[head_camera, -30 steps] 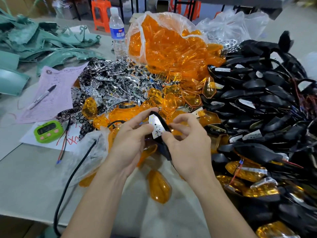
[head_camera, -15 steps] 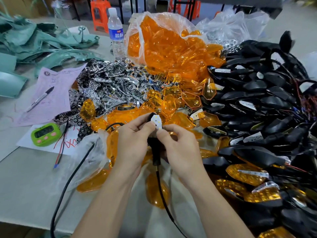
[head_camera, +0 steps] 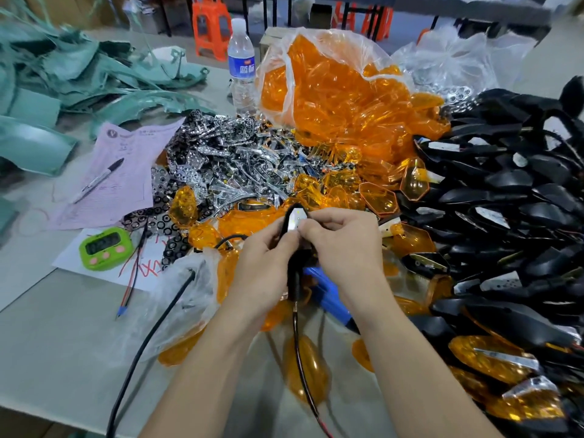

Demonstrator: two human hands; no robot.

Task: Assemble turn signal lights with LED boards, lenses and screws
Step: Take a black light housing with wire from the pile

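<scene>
Bright even light, soft blur — edges warped

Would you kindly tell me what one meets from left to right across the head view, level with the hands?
A green timer → left hand → right hand, both gripping one turn signal housing → pile of black housings.

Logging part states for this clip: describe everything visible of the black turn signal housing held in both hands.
The turn signal housing is black, plastic-looking, held roughly upright over orange lenses. A white LED board sits in its open face, no lens on it. Its stem points down, trailing a black cable. The left hand grips its left side; the right hand pinches at the board. Fingers hide most of its body.
</scene>
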